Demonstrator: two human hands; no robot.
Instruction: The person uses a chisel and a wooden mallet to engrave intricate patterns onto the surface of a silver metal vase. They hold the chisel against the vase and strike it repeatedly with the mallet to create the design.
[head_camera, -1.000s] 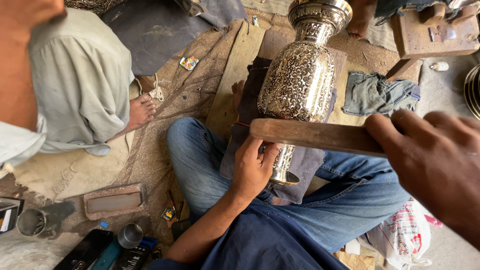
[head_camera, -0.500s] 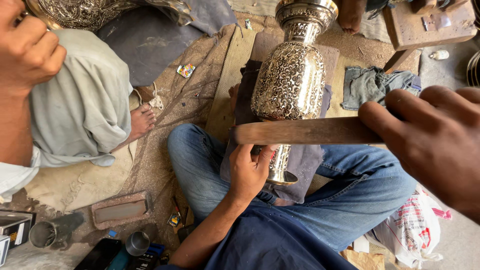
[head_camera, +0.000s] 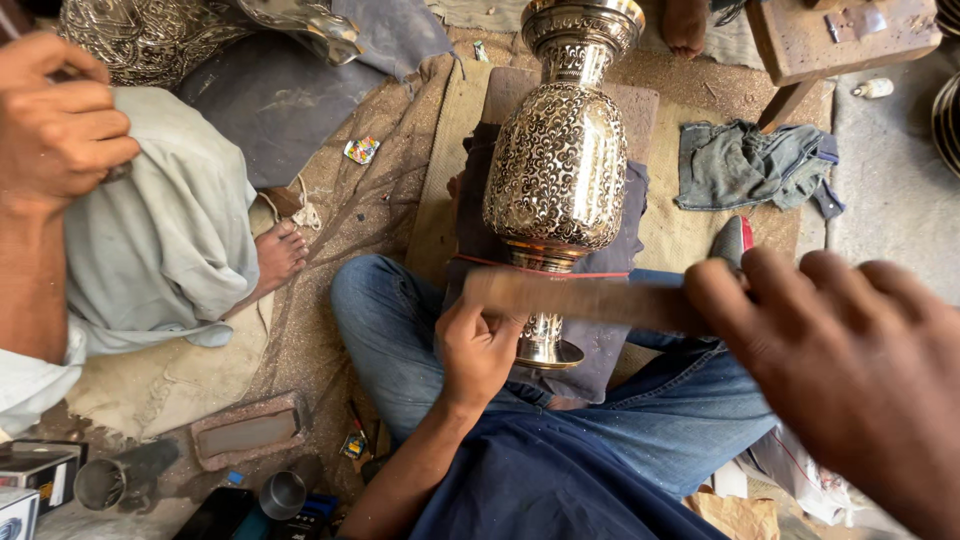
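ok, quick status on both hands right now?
Left hand: closed at the narrow stem of the engraved metal vase.
Right hand: closed on a blurred wooden stick.

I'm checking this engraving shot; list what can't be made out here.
Head view only:
- Wooden stick: motion-blurred; its striking face is unreadable.
- Left hand: its fingers curl under the stick, so any tool there is hidden.
- Right hand: blurred, cut by the frame edge.
- Vase: foot partly covered.
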